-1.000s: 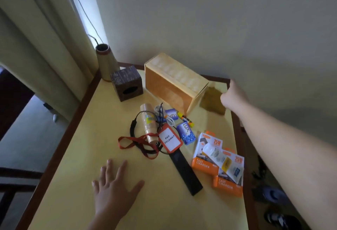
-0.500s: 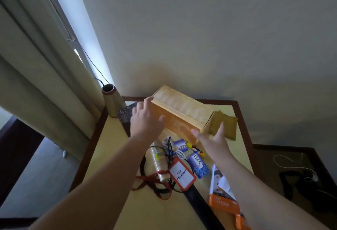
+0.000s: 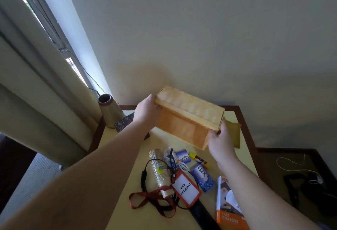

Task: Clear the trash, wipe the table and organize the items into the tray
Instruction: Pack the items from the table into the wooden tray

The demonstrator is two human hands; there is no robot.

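Note:
A wooden tray [image 3: 184, 120] stands turned over near the back of the yellow table [image 3: 127, 209], its underside facing up. My left hand [image 3: 146, 110] grips its left end and my right hand [image 3: 219, 139] grips its right end. In front of it lie a stack of paper cups [image 3: 160, 172], a white cable [image 3: 179, 164], two blue Lux soap boxes [image 3: 203, 176], a yellow marker [image 3: 197, 159], a red-framed ID badge [image 3: 186, 187] with a red lanyard [image 3: 151, 200], a long black item [image 3: 202, 218] and an orange charger box [image 3: 228, 209].
A folded olive cloth [image 3: 234, 132] lies behind the tray's right end. A dark patterned box [image 3: 123, 124] and a tan cone-shaped lamp base [image 3: 109, 111] stand at the back left by the curtain [image 3: 36, 87]. A lower dark side table [image 3: 300, 173] with cables sits to the right.
My left hand left the table front and reached to the tray's left end; my right hand left the cloth and took the right end. Both now grip the tray.

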